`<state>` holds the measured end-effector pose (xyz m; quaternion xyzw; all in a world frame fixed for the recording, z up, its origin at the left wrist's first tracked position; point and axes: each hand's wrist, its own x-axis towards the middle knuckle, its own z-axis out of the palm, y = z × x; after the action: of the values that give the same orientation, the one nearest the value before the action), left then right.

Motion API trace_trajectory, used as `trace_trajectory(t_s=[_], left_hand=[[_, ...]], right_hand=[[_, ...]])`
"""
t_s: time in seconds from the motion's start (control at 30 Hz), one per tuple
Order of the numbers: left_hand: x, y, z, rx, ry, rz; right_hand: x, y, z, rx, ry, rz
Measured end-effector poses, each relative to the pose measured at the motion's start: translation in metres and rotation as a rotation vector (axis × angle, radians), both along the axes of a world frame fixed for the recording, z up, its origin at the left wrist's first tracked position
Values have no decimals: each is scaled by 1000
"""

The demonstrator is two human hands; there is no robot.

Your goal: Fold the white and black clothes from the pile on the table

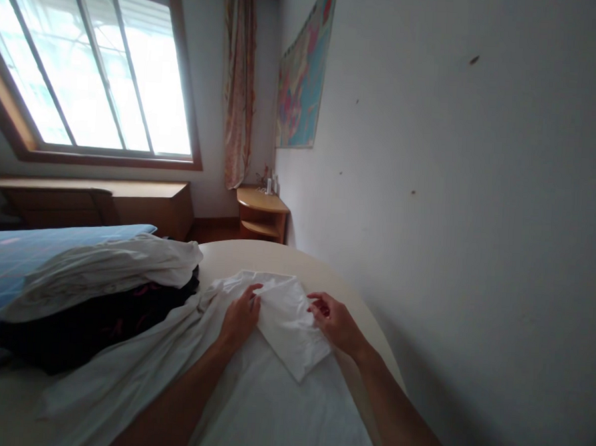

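A white garment (268, 408), seemingly a shirt, lies spread on a cream round-edged table. One part of it, the folded flap (290, 329), lies doubled over near the far edge, its pointed corner toward me. My left hand (240, 316) rests at the flap's left side, thumb and forefinger apart over the cloth. At the right side is my right hand (337, 323), its fingers bent and slightly apart beside the flap's edge. Neither hand shows cloth clearly pinched between its fingers. A long wrinkled part, like a sleeve (135, 367), trails off to the left.
To the left are a heaped pale cloth (110, 270), a black cloth (87, 322) and a blue checked surface (6, 257). The table's curved edge (368, 306) runs close to the white wall (466, 258). Behind stand a corner shelf (262, 200) and a wooden desk (149, 205).
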<state>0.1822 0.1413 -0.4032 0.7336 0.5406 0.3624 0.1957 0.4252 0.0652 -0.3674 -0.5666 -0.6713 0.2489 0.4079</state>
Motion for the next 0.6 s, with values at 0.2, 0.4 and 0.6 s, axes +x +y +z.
trace_trajectory(t_s=[0.2, 0.4, 0.6], left_hand=[[-7, 8, -2, 23, -81, 89], [-3, 5, -2, 28, 10, 101], [-7, 5, -3, 59, 205, 128]], right_hand=[[15, -1, -5, -108, -186, 15], [15, -8, -4, -178, -356, 19], [20, -16, 2, -324, -269, 143]])
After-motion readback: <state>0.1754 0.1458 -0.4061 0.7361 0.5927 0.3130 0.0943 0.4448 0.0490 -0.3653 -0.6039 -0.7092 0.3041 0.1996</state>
